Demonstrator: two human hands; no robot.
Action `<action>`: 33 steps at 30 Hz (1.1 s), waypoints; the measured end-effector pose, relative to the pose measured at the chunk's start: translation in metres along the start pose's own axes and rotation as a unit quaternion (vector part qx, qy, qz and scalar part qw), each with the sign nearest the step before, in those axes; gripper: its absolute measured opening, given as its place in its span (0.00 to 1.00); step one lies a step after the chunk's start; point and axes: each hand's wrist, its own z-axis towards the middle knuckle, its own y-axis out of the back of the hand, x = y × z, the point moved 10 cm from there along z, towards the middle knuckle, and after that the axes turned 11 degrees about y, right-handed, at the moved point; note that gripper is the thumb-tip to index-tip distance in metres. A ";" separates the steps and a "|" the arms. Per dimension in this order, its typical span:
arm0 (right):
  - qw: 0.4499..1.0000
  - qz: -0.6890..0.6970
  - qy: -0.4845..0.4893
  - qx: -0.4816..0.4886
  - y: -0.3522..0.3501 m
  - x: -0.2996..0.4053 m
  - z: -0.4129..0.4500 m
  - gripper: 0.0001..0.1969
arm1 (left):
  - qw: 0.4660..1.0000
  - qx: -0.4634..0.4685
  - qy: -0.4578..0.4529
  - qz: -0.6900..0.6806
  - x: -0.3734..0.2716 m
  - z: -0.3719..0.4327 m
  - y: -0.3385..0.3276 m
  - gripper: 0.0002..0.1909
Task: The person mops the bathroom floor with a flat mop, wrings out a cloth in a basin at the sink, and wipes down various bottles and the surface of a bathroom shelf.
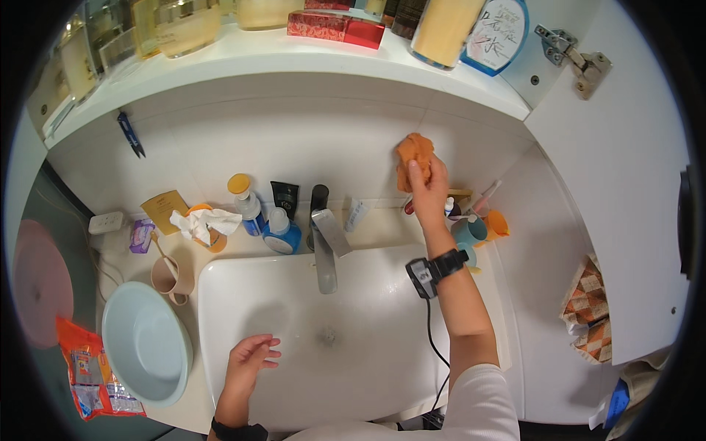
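My right hand grips a bunched orange cloth, which lies against the pale tiled wall behind the washbasin. A device with a dark strap and cable sits on that wrist. Over the left front of the white basin hovers my left hand, its fingers loosely apart and holding nothing. Between the two, a metal faucet rises at the basin's back edge. Below my right hand stand a teal cup and an orange cup, partly behind the forearm.
Overhead, a white shelf carries several bottles and a red box. An open cabinet door borders the right. Pump bottles, including a blue one, line the back ledge. A pale blue washbowl and a mug stand left.
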 end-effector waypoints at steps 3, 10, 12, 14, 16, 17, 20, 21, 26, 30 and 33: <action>0.986 -0.125 0.109 -0.007 -0.023 0.001 0.004 0.19 | 0.999 -0.030 0.005 -0.015 0.009 0.006 0.018 0.10; 0.976 -0.179 0.119 0.011 -0.048 -0.041 -0.035 0.16 | 0.998 -0.043 0.009 -0.048 0.018 0.021 0.029 0.10; 0.977 -0.184 0.102 0.040 -0.058 -0.066 -0.060 0.15 | 0.998 -0.042 0.004 -0.045 0.016 0.026 0.028 0.10; 0.979 -0.182 0.030 0.082 -0.067 -0.099 -0.081 0.13 | 0.998 -0.038 -0.002 -0.041 0.010 0.028 0.026 0.10; 0.979 -0.166 -0.022 0.117 -0.076 -0.116 -0.094 0.12 | 0.998 -0.040 -0.009 -0.038 0.003 0.027 0.027 0.10; 0.974 -0.153 -0.072 0.153 -0.082 -0.130 -0.102 0.11 | 0.998 -0.044 -0.013 -0.034 -0.001 0.027 0.029 0.10; 0.962 -0.171 -0.082 0.195 -0.081 -0.136 -0.097 0.11 | 0.998 -0.048 -0.026 -0.028 -0.009 0.026 0.031 0.10; 0.963 -0.172 -0.079 0.192 -0.079 -0.131 -0.088 0.11 | 0.998 -0.049 -0.034 -0.025 -0.012 0.025 0.031 0.10; 0.986 -0.135 0.096 0.035 -0.050 -0.022 -0.014 0.15 | 0.997 -0.056 -0.030 -0.038 -0.006 0.026 0.041 0.10; 0.972 -0.129 0.198 0.013 -0.051 0.025 0.013 0.14 | 0.997 -0.064 -0.018 -0.043 0.001 0.030 0.042 0.10; 0.957 -0.149 0.235 0.079 -0.066 -0.008 -0.013 0.15 | 0.997 -0.060 -0.019 -0.047 0.003 0.034 0.037 0.10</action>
